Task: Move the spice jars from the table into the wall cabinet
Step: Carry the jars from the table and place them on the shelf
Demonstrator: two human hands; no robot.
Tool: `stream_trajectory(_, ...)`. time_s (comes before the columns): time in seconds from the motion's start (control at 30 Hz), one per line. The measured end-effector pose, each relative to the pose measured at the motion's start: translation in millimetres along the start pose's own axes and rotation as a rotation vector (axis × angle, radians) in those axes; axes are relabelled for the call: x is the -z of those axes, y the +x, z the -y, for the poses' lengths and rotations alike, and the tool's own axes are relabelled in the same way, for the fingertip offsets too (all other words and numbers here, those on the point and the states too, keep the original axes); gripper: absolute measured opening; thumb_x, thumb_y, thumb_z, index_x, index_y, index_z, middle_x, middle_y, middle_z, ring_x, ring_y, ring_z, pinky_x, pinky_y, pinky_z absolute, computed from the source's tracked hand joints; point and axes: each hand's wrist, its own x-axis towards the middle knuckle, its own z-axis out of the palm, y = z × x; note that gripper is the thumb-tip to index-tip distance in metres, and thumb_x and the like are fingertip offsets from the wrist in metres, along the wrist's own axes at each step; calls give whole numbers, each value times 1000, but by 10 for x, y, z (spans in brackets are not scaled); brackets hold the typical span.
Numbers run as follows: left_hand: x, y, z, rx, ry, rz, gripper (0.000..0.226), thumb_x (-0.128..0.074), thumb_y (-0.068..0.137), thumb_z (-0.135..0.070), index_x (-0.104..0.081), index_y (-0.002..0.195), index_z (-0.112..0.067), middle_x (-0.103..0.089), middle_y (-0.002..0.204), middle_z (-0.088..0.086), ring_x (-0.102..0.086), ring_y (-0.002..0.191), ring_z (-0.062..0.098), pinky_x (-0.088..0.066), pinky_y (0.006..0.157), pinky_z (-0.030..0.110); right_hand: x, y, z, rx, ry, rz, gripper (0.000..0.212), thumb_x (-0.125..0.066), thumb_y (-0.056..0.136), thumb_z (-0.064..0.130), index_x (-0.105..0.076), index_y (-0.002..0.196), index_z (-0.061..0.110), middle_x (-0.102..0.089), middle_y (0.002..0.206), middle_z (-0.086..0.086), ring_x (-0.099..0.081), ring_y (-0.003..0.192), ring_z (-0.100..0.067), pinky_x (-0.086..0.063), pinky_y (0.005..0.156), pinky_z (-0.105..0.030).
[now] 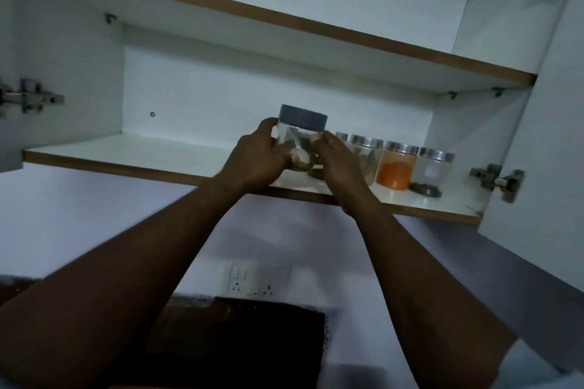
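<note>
Clear jar (295,139) with a grey lid (302,121), upright. It holds pale and brownish pieces that cannot be told apart. It sits at the front of the lower shelf (126,151) in the wall cabinet (221,79), about mid-width. The hands cover its base, so it cannot be told whether it rests on the shelf or sits just above it.

Left grip (259,156): bare hand, fingers and thumb curled round the jar's left side, holding it.

Right grip (339,161): bare hand, fingers closed on the jar's right side, holding it. Both forearms reach up from below.

Row on the same shelf, right of the held jar, all upright with silver lids:
- hidden jar (338,136), mostly behind the right grip;
- dark jar (366,155), just beside it, contents unclear;
- orange jar (396,167), filled about halfway with orange powder, close against its neighbours;
- end jar (435,167), last on the right, mostly clear with a dark layer at the bottom.

Upper shelf (284,19): white, with a brown front edge.

Right door (556,136): standing open, with its hinge (499,180) at the cabinet wall.

Left hinge (31,99): metal, on the left wall.

Switch plate (256,278): on the white wall under the cabinet, with a dark brown surface (240,341) beneath it.
</note>
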Motion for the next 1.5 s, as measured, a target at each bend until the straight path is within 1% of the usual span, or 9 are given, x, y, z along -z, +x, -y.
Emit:
stream_trajectory(0.13, -115, 410, 298, 61, 241, 41, 75, -77, 84, -36, -39, 146, -19, -66, 128, 13, -63, 112, 32, -47, 86, 34, -156, 344, -272, -67, -227, 54, 56, -74, 85, 39, -46, 130, 22, -71, 115, 0, -69, 102, -21, -56, 84, -38)
stream_trajectory(0.3, -357, 632, 599, 136, 481, 51, 67, -76, 79, -40, -46, 133, -12, -66, 116, 15, -63, 104, 34, -43, 75, 34, -336, 578, -499, -39, -437, 48, 72, -74, 78, 57, -55, 134, 16, -71, 118, -4, -63, 108, -22, -39, 68, -28)
stream_trajectory(0.5, -530, 694, 616, 78, 753, 96, 20, -61, 87, -34, -50, 82, -18, -68, 104, 14, -65, 98, 34, -47, 74, 35, -420, 606, -597, 26, -559, -98, 57, -68, 85, 50, -59, 126, 11, -68, 117, -9, -64, 103, -27, -40, 71, -29)
stream_trajectory(0.6, -558, 687, 618, 70, 760, 91, 21, -57, 89, -34, -60, 94, -13, -66, 109, 16, -62, 104, 36, -45, 78, 37, -446, 560, -583, 26, -580, -150, 56, -68, 85, 47, -55, 126, 12, -65, 115, -9, -64, 103, -29, -40, 71, -32)
stream_trajectory(0.87, -492, 538, 522, 105, 709, -21, 31, -66, 85, -42, -47, 81, -18, -65, 101, 12, -62, 93, 31, -40, 68, 34, -442, 454, -497, 95, -574, -253, 61, -65, 81, 43, -53, 131, 10, -65, 121, -9, -64, 107, -28, -53, 81, -36)
stream_trajectory(1.03, -416, 434, 483, 130, 683, -43, 26, -63, 86, -37, -52, 86, -14, -68, 103, 14, -61, 91, 30, -40, 69, 33, -441, 374, -491, 228, -655, -253, 18, -58, 88, 31, -65, 89, 14, -67, 83, -3, -62, 74, -21, -47, 58, -30)
stream_trajectory(1.2, -296, 147, 453, 0, 741, -73, 26, -58, 92, -40, -75, 98, -21, -74, 93, 6, -68, 90, 30, -43, 70, 30, -420, 290, -446, 276, -647, -168, 24, -55, 88, 36, -62, 71, 20, -58, 67, 6, -57, 63, -14, -31, 49, -25)
stream_trajectory(1.37, -155, -260, 389, -50, 662, -86, 27, -52, 98, -37, -76, 97, -24, -75, 87, 2, -67, 84, 28, -38, 67, 30, -450, 5, -380, 290, -510, -89, 18, -60, 91, 32, -65, 79, 19, -65, 75, 4, -62, 72, -15, -48, 59, -32)
stream_trajectory(1.5, -44, -663, 281, -69, 467, -105, 21, -54, 95, -28, -74, 102, -26, -75, 89, -5, -69, 85, 19, -48, 68, 29, -654, -526, -294, 265, -213, -134, 2, -60, 91, 20, -61, 89, 19, -63, 73, 10, -60, 68, -4, -46, 58, -24)
